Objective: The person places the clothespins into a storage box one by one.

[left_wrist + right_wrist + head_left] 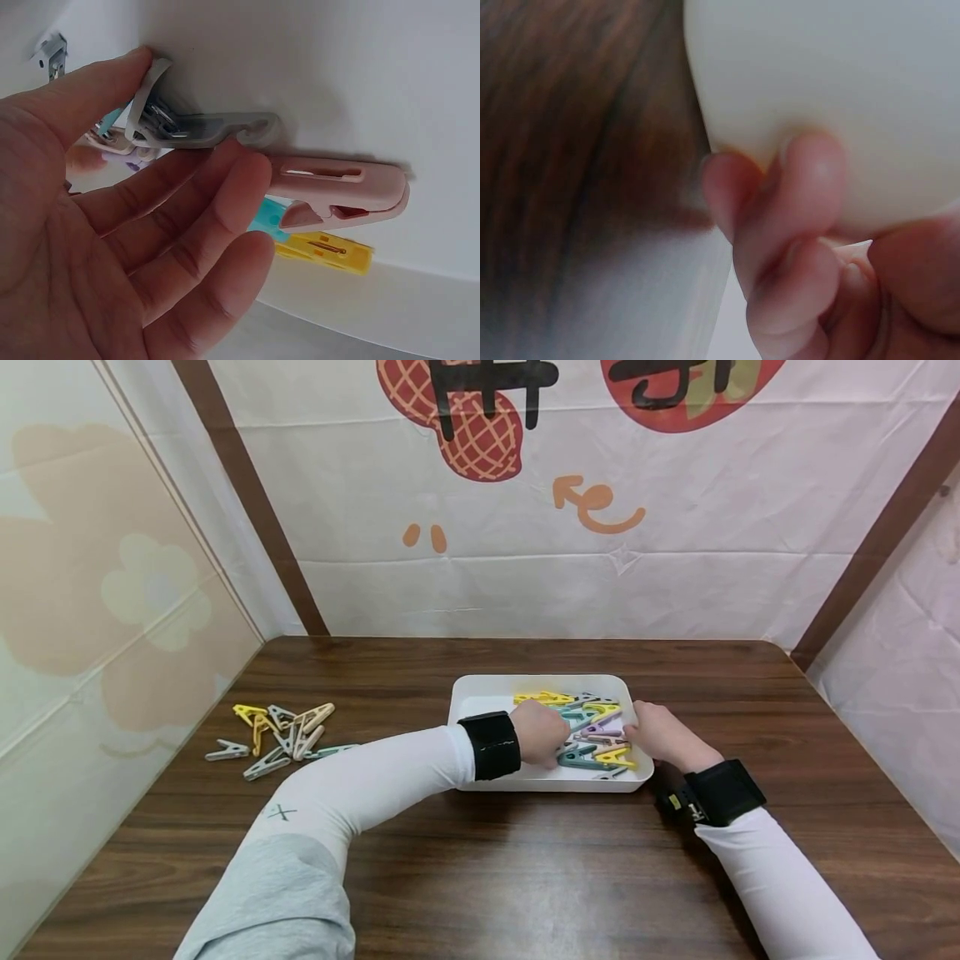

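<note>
A white tray (480, 693) on the table holds several clothespins (592, 727) in yellow, teal, purple and grey, mostly in its right half. My left hand (538, 732) reaches into the tray. In the left wrist view, the thumb and fingers of this hand (142, 195) pinch a grey clothespin (202, 129). Beside the fingertips lie a pink clothespin (345, 187) and a yellow clothespin (330, 251). My right hand (667, 735) grips the tray's right edge. Its fingers (806, 180) curl against the tray's outer wall in the right wrist view.
A loose pile of clothespins (300, 731), yellow, beige and grey, lies on the left of the wooden table (525, 877). A teal clothespin (330, 751) sits close to my left sleeve. A printed white curtain (487, 593) hangs behind the table's back edge.
</note>
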Available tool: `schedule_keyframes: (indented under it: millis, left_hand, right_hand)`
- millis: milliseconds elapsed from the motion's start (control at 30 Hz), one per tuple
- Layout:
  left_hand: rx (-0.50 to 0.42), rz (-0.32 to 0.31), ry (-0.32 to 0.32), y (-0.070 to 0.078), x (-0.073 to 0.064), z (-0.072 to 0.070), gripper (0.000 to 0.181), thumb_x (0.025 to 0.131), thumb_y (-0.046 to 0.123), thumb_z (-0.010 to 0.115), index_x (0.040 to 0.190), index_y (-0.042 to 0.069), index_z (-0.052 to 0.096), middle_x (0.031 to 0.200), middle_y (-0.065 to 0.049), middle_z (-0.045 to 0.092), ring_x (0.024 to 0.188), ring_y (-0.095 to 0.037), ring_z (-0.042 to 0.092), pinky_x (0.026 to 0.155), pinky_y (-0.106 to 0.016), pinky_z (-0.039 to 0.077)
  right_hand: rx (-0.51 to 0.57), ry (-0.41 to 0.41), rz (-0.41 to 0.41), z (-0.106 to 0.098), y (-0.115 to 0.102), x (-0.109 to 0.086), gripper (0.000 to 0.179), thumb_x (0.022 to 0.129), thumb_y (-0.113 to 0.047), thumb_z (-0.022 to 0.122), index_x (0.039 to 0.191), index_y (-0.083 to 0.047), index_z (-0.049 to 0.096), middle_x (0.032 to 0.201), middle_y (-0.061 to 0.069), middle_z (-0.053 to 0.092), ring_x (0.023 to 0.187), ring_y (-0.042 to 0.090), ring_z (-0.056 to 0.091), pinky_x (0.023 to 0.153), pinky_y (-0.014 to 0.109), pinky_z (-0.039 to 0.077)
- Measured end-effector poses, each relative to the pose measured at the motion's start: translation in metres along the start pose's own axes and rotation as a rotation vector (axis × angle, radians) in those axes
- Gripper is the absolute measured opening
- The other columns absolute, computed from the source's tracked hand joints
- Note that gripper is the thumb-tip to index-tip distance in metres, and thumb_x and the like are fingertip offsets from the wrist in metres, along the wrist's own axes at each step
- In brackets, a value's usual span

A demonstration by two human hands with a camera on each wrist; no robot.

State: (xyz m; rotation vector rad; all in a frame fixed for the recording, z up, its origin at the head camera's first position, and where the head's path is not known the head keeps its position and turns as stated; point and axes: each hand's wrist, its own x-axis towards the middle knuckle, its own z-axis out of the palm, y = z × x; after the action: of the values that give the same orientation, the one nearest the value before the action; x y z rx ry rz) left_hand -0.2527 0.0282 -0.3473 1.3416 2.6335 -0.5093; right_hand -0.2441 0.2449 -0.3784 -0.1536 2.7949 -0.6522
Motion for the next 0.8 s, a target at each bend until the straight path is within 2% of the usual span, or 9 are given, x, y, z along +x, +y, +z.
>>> schedule_keyframes:
  millis: [133,267,433,567,800]
  left_hand:
    - [-0.005,0.004,0.041,-0.003,-0.005,0.0,0.022,0.089,0.036,0.067,0.092,0.015,0.065,0.076,0.005,0.058,0.065,-0.01,0.048,0.056,-0.026,0.04]
    - [-0.017,-0.016,0.087,-0.011,-0.019,-0.007,0.028,0.092,0.042,0.064,0.096,0.014,0.065,0.076,0.004,0.059,0.063,-0.011,0.049,0.054,-0.028,0.039]
    - [-0.082,-0.043,0.157,-0.024,-0.046,-0.016,0.029,0.093,0.044,0.062,0.094,0.015,0.061,0.071,0.005,0.055,0.062,-0.01,0.049,0.053,-0.026,0.037]
    - [-0.12,-0.077,0.227,-0.037,-0.071,-0.015,0.031,0.093,0.044,0.062,0.091,0.014,0.061,0.068,0.005,0.052,0.06,-0.01,0.048,0.05,-0.025,0.034]
    - [-0.158,-0.197,0.297,-0.071,-0.111,-0.009,0.03,0.091,0.042,0.066,0.09,0.012,0.062,0.066,0.006,0.055,0.057,-0.009,0.049,0.048,-0.027,0.037]
  right_hand:
    - [-0.008,0.002,0.0,0.0,-0.001,-0.001,0.042,0.099,-0.011,0.05,0.128,0.017,0.039,0.106,0.028,0.054,0.057,0.02,0.055,0.046,0.031,0.045]
    - [-0.006,0.003,0.007,0.001,-0.002,0.0,0.042,0.098,-0.01,0.05,0.127,0.018,0.039,0.106,0.029,0.054,0.061,0.022,0.056,0.047,0.031,0.046]
    - [-0.011,0.002,0.012,0.001,-0.002,-0.001,0.043,0.099,-0.011,0.05,0.128,0.018,0.039,0.109,0.03,0.054,0.071,0.025,0.059,0.048,0.031,0.047]
    - [-0.016,-0.006,0.021,0.002,-0.003,-0.001,0.044,0.099,-0.011,0.05,0.131,0.018,0.038,0.113,0.031,0.053,0.079,0.027,0.059,0.05,0.031,0.047]
    - [-0.01,0.007,0.018,0.002,-0.002,0.0,0.043,0.099,-0.011,0.05,0.129,0.017,0.039,0.11,0.029,0.054,0.068,0.022,0.057,0.048,0.031,0.047]
